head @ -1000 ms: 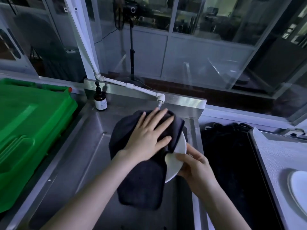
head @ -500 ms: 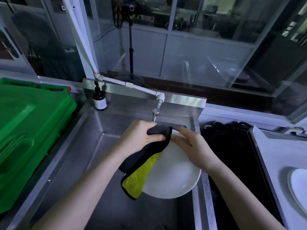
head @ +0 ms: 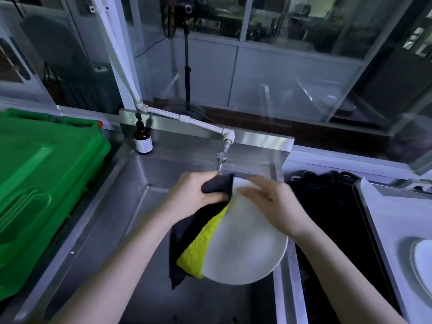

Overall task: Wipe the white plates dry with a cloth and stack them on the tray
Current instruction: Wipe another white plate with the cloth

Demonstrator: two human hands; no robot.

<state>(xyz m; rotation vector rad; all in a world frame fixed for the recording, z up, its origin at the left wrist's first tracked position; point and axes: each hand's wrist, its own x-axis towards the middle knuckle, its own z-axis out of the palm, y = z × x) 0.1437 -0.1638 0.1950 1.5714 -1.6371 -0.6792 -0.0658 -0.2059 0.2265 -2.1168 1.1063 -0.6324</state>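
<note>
Over the sink [head: 105, 230] | we are wiping a white plate [head: 245, 244] | our left hand [head: 196, 195] is pinching the black-and-yellow cloth [head: 198, 237] against its far rim; our right hand [head: 273, 202], blurred, is gripping that rim | drying is under way, we judge | next is calling for a steady carry right of the sink to the tray [head: 397, 218], onto the other plate [head: 424, 263].

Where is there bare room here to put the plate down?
Bare: the tray between its left rim and the second plate at its right edge; the sink floor left of the cloth. Crowded: under the tap, where the left hand grips the cloth and the right hand holds the white plate.
</note>
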